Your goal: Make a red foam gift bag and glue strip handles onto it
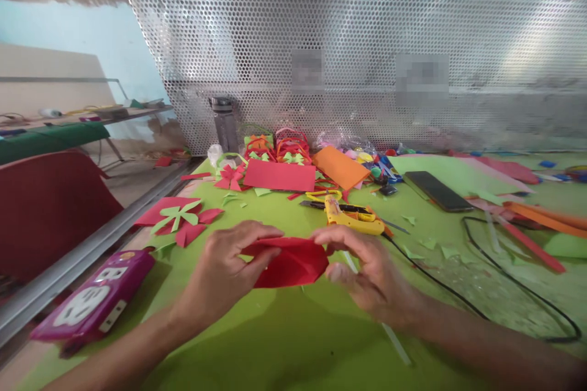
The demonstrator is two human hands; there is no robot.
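A red folded sheet piece (293,263), paper or thin foam, is held up over the green tabletop. My left hand (238,263) pinches its left side, thumb in front and fingers behind. At the right end, my right hand (358,263) has its curled fingers at the upper corner; its thumb is blurred near the edge. Just beyond my right hand lies a yellow hot glue gun (351,220), its black cord running right. A utility knife (334,206) and yellow-handled scissors (323,195) lie next to it. A clear glue stick (397,342) is partly hidden under my right hand.
A purple case (96,296) sits at the left table edge, near red and green cut flowers (178,217). Farther back are a red rectangle (279,176), an orange sheet (342,167), a bottle (224,125) and a phone (435,190). A perforated metal panel (257,30) stands behind.
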